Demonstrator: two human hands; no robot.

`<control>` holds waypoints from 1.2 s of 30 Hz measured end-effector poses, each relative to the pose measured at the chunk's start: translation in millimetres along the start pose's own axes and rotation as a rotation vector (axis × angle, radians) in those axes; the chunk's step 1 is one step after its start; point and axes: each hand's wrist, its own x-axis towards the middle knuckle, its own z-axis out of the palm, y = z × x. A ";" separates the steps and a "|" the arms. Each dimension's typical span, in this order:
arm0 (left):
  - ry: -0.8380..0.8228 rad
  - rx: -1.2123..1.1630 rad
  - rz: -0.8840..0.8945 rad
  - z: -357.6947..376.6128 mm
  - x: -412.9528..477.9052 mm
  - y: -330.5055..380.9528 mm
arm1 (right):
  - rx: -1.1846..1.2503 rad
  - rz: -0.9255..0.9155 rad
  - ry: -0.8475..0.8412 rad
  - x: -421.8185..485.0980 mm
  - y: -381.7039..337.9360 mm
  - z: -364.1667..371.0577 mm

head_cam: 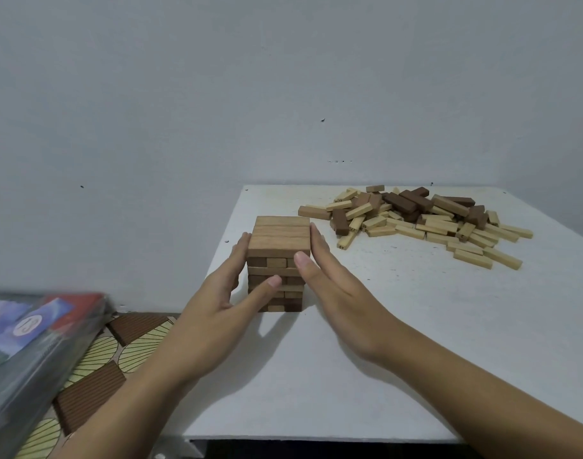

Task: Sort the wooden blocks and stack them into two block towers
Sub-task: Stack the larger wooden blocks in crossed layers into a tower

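Tower (278, 260) of brown wooden blocks is standing near the left edge of the table (416, 326). You are pressing your left hand (214, 309) and right hand (336, 293), fingers straight, flat against its opposite sides, clasping nothing. Loose blocks (416, 220), pale and dark, are lying heaped at far right.

— Where does the block tower (280, 240) stand?
— Near the left edge of the white table (416, 342); its layers alternate in direction; three blocks lie flat on top.
— And the hands?
— The left hand (217, 303) lies flat against the tower's left side, thumb on the front face; the right hand (333, 286) presses the right side, fingers straight, thumb at the front upper corner.
— The rest?
— A loose pile of blocks (416, 220), pale and dark mixed, lies at the far right, well apart; a blurred wrapped box (35, 332) sits at lower left.
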 end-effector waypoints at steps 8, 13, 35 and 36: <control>-0.006 -0.027 -0.018 -0.8 0.0 -1.0 | 0.002 -0.027 0.024 2.2 3.0 3.8; -0.001 0.003 -0.016 -1.0 1.2 -2.2 | -0.016 -0.038 0.023 2.8 3.8 5.1; 0.166 -0.017 0.105 -10.3 16.7 55.8 | 0.147 -0.096 0.261 7.2 -13.1 -15.4; 0.172 0.017 0.151 -10.2 20.4 63.0 | 0.149 -0.108 0.305 7.5 -15.2 -20.1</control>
